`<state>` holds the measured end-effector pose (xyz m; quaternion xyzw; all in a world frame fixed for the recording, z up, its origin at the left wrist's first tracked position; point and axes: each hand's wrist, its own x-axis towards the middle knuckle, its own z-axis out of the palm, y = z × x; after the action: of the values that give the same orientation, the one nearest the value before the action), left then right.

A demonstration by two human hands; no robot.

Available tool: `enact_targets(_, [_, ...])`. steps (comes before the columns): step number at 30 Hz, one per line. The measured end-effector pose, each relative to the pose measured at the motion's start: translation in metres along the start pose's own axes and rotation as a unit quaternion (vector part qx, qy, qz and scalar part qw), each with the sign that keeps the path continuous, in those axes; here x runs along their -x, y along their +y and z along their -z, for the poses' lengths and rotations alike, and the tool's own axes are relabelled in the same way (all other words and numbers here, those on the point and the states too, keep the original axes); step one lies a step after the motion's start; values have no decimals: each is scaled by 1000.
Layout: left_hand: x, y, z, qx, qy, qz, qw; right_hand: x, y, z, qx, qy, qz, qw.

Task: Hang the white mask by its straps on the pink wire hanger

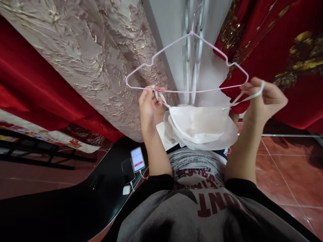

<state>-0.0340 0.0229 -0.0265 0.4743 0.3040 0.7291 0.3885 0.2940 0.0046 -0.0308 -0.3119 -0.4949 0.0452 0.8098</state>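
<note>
A pale pink wire hanger (187, 64) hangs in front of a white post. A white garment (200, 126) with thin white straps droops below its bottom bar. My left hand (149, 106) is closed, pinching the left strap (161, 97) at the hanger's bar. My right hand (264, 97) is closed on the right strap (248, 96), which is stretched over its fingers near the hanger's right end. Both forearms are raised in front of my grey printed shirt.
A beige embroidered cloth (96, 57) hangs at the left over red fabric (37, 94). Red gold-patterned garments (282, 43) hang at the right. A phone (137, 159) with its charger lies on a black surface (75, 201). The floor has red tiles (285, 161).
</note>
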Motion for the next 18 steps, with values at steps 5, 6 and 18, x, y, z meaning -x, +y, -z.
enact_targets(5, [5,2,1,-7,-30,4,1000,14,-37,-34,108,-292,3,950])
enact_targets(6, [6,4,2,-10,-34,5,999,15,-39,-40,132,-320,5,938])
enact_targets(18, [-10,-9,51,-138,187,-218,948,10,-41,-35,199,-318,4,927])
